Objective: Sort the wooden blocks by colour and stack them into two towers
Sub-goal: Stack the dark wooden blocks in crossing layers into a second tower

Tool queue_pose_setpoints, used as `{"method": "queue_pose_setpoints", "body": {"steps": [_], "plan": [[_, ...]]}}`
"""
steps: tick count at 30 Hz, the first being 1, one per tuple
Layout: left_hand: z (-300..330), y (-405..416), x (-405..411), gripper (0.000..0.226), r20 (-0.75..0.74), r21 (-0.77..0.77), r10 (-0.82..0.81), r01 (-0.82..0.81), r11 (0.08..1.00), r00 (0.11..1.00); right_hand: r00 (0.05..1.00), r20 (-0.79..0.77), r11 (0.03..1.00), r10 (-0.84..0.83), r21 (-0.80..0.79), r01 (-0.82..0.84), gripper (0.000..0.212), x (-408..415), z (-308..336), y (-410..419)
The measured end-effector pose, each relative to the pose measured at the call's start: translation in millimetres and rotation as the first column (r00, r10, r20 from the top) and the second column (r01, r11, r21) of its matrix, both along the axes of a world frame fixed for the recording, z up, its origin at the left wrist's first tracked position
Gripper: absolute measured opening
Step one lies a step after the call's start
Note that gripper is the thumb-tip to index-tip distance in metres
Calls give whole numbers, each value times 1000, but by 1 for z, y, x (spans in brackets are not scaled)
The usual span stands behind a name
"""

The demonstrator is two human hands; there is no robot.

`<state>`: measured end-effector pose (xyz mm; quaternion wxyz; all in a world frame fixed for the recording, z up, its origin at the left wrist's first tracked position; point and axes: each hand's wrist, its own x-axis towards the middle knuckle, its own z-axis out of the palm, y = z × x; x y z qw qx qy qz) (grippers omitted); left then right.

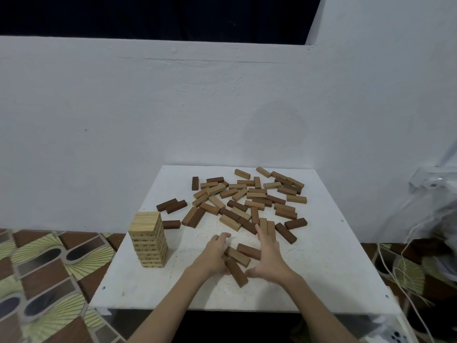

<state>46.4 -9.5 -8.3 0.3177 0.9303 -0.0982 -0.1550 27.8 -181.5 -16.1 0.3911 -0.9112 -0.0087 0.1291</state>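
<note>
From the head view, a small cluster of brown blocks (238, 259) lay on the white desk (321, 268) directly between the two hands — three or so pieces, the nearest with its long axis running toward the person and slightly right, the other two lying crosswise behind it. The left hand (215, 253) sat at the cluster's left edge, fingers loosely curved and touching the blocks. The right hand (268, 256) stood on the opposite side, fingers straight and upright, thumb spread toward the near block. Neither hand clamped anything; they bracketed the pieces, seemingly to gather them. A finished pale tower (149, 240) stood well left, and the mixed scatter of loose blocks (249, 198) lay beyond the hands.
</note>
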Motion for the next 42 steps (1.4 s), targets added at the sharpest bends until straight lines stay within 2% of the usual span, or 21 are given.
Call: {"method": "queue_pose_setpoints", "body": {"steps": [4,9,12,16,20,27,29,32,34,39,42], "plan": [[-4,-3,0,61,55,-11,-14,14,1000,998,996,-91,999,20,-25,-22,126,-6,-2,-4],[-7,-7,2,58,50,-17,25,-24,1000,998,995,-98,995,36,-85,-44,136,-10,-7,-1],[-10,-10,4,57,40,-21,44,-43,999,998,997,-74,999,-12,-45,8,121,-7,-12,0],[-10,-13,2,72,6,-58,76,-75,995,997,995,-8,992,-98,77,99,92,-4,-12,-7],[-10,-16,1,80,-18,-124,146,-147,981,989,969,89,969,-229,112,219,81,-7,-15,-6],[-15,-21,3,57,-101,-238,211,-229,944,972,940,83,923,-332,234,306,68,-9,-14,2],[-13,-22,3,62,-109,-265,193,-216,940,975,937,88,919,-338,244,309,69,-9,-14,3],[-11,-23,5,100,-143,-280,136,-172,944,980,933,110,923,-343,223,313,69,-8,-14,2],[-9,-24,7,113,-155,-249,93,-130,960,984,937,91,926,-337,214,312,73,-6,-16,0],[-4,-28,9,107,-145,-302,16,-59,951,989,946,14,915,-324,259,309,80,-1,-16,-2],[-5,-27,10,97,-120,-290,72,-104,951,990,947,-6,910,-320,275,309,80,3,-19,-3]]}}
